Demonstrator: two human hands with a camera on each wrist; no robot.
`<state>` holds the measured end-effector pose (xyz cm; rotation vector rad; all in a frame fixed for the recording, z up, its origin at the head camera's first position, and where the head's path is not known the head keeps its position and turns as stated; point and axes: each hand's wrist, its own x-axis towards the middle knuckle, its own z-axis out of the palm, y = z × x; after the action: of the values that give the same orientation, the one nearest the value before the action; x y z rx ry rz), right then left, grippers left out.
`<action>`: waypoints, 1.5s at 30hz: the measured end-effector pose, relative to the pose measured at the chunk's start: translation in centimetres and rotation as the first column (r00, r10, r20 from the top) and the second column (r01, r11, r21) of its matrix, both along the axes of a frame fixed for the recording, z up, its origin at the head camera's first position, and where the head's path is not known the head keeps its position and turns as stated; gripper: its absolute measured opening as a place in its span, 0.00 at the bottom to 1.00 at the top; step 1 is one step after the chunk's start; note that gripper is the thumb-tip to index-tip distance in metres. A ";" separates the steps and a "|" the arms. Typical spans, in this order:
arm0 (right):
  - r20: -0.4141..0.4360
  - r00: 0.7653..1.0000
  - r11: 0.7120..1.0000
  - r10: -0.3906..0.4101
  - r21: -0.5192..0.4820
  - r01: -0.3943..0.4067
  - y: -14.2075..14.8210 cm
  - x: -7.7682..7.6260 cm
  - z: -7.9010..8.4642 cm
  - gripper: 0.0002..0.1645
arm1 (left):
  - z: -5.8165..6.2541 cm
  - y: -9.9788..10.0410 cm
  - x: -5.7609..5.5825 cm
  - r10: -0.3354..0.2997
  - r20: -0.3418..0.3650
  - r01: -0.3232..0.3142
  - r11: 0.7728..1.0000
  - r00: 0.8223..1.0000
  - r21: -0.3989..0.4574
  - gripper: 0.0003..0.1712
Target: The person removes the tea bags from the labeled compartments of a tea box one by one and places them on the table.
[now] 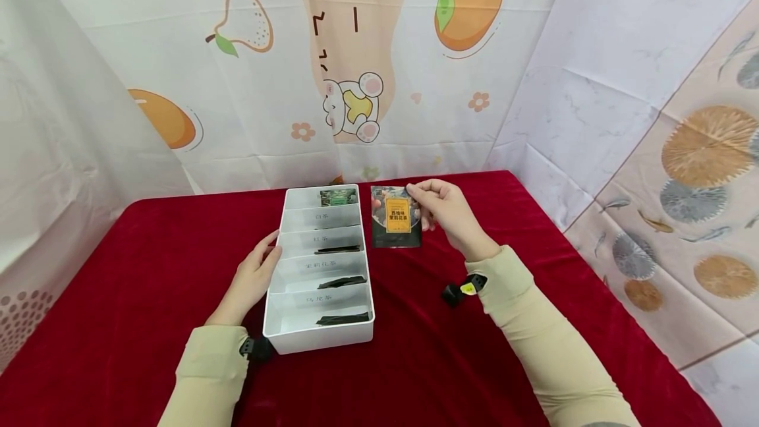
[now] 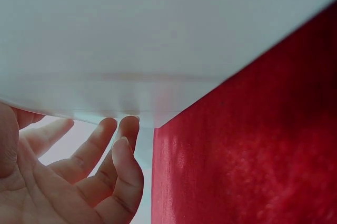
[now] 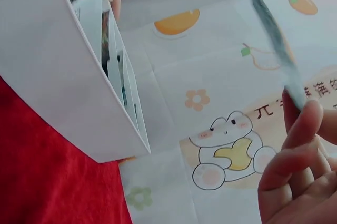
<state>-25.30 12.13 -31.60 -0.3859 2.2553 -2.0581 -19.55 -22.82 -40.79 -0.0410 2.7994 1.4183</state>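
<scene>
- Head view, nearest me: my left hand [image 1: 252, 279] rests with relaxed fingers against the left wall of the white divided tray [image 1: 283, 338], clasping nothing.
- The tray's long axis runs away from me; dark packets lie in several compartments.
- Just right of the tray's far end, my right hand [image 1: 446, 211] pinches the dark tea packet [image 1: 396, 217] by its upper right corner, fingers clamped on it.
- The packet stands upright, long axis vertical, yellow label facing me, lower edge near the red cloth [image 1: 148, 295].
- The tray lies left of the packet; my right hand is nearer.
</scene>
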 end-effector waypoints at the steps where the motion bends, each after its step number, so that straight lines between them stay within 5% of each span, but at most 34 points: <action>1: 0.008 1.000 1.000 -0.008 0.002 0.008 0.1 -0.4 0.1 0.12 | 0.0 0.0 0.0 0.002 -0.001 -0.002 1.000 1.000 -0.002 0.33; 11: 0.076 0.996 0.998 -0.057 0.009 0.056 0.4 -3.4 -0.1 0.15 | 0.0 0.1 0.0 0.009 0.003 -0.009 1.000 1.000 0.010 0.33; 28: 0.270 0.952 0.976 -0.144 -0.119 0.182 -0.2 -6.9 -3.8 0.15 | -0.2 -0.2 -0.1 0.006 -0.018 -0.006 1.000 1.000 0.017 0.31; 45: 0.273 0.955 0.991 -0.115 0.092 0.094 -0.5 -9.0 -7.0 0.24 | -0.2 -0.1 -0.1 0.009 -0.011 -0.009 1.000 1.000 0.016 0.32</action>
<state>-34.28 11.62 -38.55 0.0290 2.2173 -1.9205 -19.60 -22.93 -40.99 -0.0462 2.8002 1.4467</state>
